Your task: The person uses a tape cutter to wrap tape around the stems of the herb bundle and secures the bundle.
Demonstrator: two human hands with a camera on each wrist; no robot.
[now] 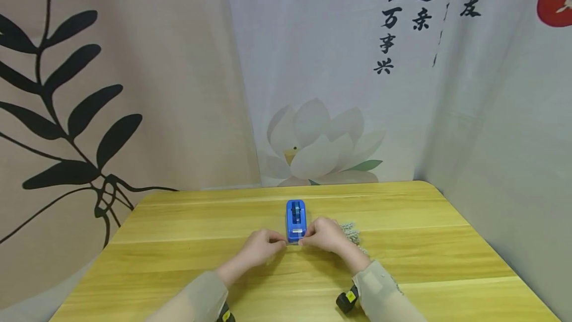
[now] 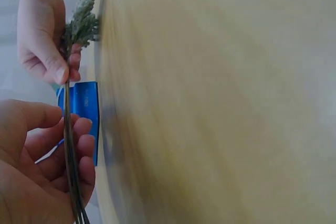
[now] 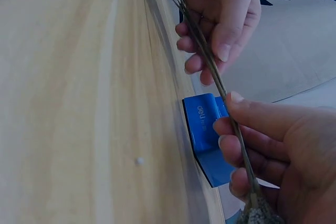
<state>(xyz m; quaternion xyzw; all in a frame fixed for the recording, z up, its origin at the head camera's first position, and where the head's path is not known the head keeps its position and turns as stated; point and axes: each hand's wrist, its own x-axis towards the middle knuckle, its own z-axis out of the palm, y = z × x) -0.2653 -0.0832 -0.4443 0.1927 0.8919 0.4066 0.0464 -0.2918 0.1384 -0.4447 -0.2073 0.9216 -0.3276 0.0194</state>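
A bunch of dried flowers with grey-green heads [image 1: 350, 232] and thin brown stems [image 2: 68, 129] is held crosswise between both hands. My left hand [image 1: 263, 248] holds the stems toward their cut ends, fingers curled beneath them, as the left wrist view shows. Closer to the flower heads, my right hand [image 1: 328, 236] pinches the stems between thumb and fingers. The heads stick out past the right hand, partly hidden behind it in the head view. Just beyond the stems stands a blue tape dispenser [image 1: 296, 220], its front end right by the fingertips of both hands.
The hands work over a wooden table [image 1: 201, 222]. A printed cloth [image 1: 187, 88] hangs behind its far edge, and a pale one [image 1: 500, 138] along the right. Small black devices, one by the right sleeve [image 1: 347, 299], sit at both wrists. A tiny white speck [image 3: 138, 161] lies on the tabletop.
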